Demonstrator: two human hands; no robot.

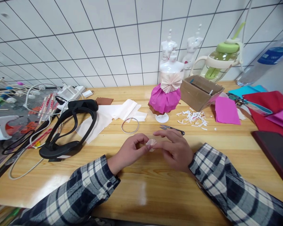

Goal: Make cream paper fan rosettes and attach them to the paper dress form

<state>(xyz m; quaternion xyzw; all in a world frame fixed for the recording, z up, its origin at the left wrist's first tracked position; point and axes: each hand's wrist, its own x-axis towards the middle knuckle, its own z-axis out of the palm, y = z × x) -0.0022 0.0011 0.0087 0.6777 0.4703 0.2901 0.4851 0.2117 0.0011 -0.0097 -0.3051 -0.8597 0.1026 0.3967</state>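
Between my hands is a small pleated paper rosette (152, 144), pale pink and round. My left hand (133, 149) pinches its left edge between thumb and forefinger. My right hand (175, 149) touches its right side with the forefinger, the other fingers apart and loosely bent. Just beyond the right hand lie dark thread snips (172, 129). Farther back stands a small white dress form (171, 66) with a magenta paper skirt (165, 101) and a large pale pink paper fan (171, 83) at the waist. A thin ring (130, 125) lies beyond my left hand.
Pale paper pieces (106, 116) and a black headset (70, 128) are at left, near a glue gun (4, 125) and cables. Paper shreds (193, 118), a cardboard box (200, 94), a green-lidded jug (223, 59), coloured sheets (227, 110) and a phone (274, 153) occupy the right.
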